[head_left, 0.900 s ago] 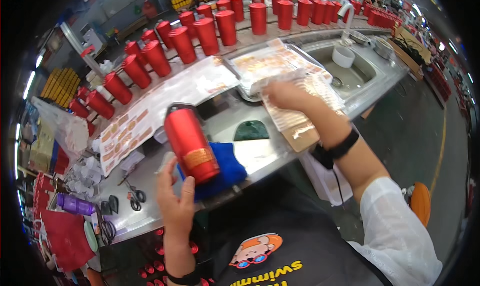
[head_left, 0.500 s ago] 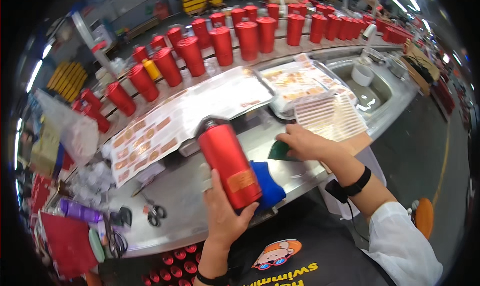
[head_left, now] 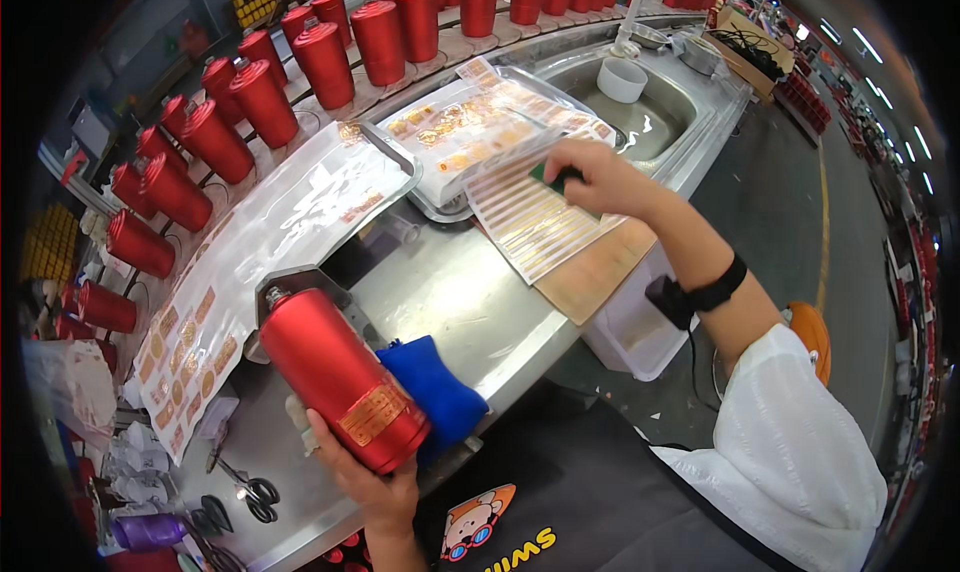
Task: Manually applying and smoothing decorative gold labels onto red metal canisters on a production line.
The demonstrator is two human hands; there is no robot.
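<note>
My left hand (head_left: 372, 487) is wrapped round the lower end of a shiny red bottle (head_left: 325, 357) with a gold-coloured label (head_left: 374, 415) near its base. The bottle leans against a dark metal holder (head_left: 330, 284) at its neck end. Pinched in my right hand (head_left: 608, 180) is a small green scraper (head_left: 546, 176), over the far right part of a sheet of striped gold-and-white stickers (head_left: 520, 222). Whether the scraper touches the sheet I cannot tell. The sheet lies partly on a brown board (head_left: 605, 267). A blue cloth (head_left: 430, 384) is bunched beside the bottle.
Several red bottles (head_left: 325, 64) stand along the back. Label sheets (head_left: 300, 187) and a metal tray (head_left: 435, 210) cover the far worktop. At right is a sink (head_left: 655, 122) with a white bowl (head_left: 622, 79). Scissors (head_left: 255, 494) lie at front left; a white bin (head_left: 640, 337) stands below the board.
My right hand has moved with the green scraper from the bare metal worktop to over the striped sheet. The view has swung, so the bottle in my left hand appears lower and further left.
</note>
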